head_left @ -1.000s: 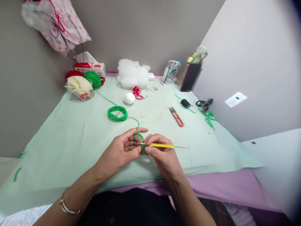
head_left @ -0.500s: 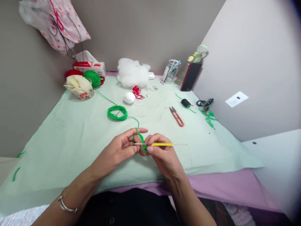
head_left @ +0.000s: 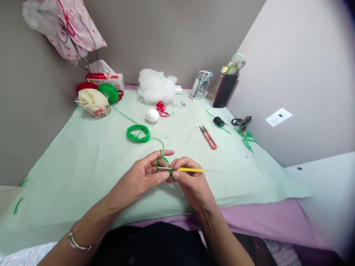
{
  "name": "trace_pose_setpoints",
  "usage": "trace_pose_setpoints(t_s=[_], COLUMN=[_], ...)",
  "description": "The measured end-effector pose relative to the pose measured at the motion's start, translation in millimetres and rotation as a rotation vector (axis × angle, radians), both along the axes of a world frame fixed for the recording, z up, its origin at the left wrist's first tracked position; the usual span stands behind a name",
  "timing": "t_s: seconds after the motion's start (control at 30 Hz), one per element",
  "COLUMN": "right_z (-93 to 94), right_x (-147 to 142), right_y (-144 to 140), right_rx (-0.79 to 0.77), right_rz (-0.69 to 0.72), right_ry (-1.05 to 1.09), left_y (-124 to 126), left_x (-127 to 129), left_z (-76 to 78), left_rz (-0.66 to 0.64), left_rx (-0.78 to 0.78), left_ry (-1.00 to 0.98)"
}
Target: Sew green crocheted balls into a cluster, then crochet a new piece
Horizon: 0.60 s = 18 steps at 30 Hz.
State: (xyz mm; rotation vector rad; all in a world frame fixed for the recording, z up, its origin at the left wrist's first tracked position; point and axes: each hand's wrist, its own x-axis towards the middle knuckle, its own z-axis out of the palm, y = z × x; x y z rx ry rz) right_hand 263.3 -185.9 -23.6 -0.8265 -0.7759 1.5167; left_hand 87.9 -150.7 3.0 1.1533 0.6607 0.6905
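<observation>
My right hand [head_left: 190, 175] grips a crochet hook [head_left: 191, 170] by its yellow handle, its metal shaft pointing left. At the shaft is a small piece of green crochet work [head_left: 170, 173], partly hidden by fingers. My left hand [head_left: 151, 170] pinches that piece from the left, its index finger stretched out with green yarn [head_left: 162, 155] running over it. The strand leads back to a loose coil of green yarn [head_left: 138, 133] lying on the cloth. Both hands are close together above the table's front part.
Thread snips [head_left: 208, 138] lie to the right, with a black thread spool [head_left: 219, 121] behind them. A white yarn ball [head_left: 152, 115], red yarn [head_left: 161, 109] and white stuffing [head_left: 157, 87] sit toward the back. A phone [head_left: 225, 91] leans on a bottle [head_left: 231, 66]; a tub [head_left: 97, 110] stands left.
The green piece has shifted slightly between my fingers, and the left fingertips have moved a little right toward it. The hook stays in nearly the same place.
</observation>
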Motion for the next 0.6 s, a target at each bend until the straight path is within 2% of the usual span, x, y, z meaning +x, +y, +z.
trace_pose_setpoints(t_s=[0.2,0.43,0.6], right_z=[-4.7,-3.5,-3.5], right_x=[-2.7,-13.1,-19.5], right_y=[0.1,-0.9,-0.9], right_rx=[0.001,0.073,0.155], right_rz=[0.026,-0.139,-0.247], right_ry=[0.144,0.083,0.034], left_y=[1.8,-8.8,-16.3], left_x=[3.1,15.0,19.2], left_z=[-5.2,-10.0,-9.8], left_rz=[0.049,0.311,0.369], left_rx=[-0.010,-0.025,-0.015], left_ry=[-0.007,-0.079,-0.112])
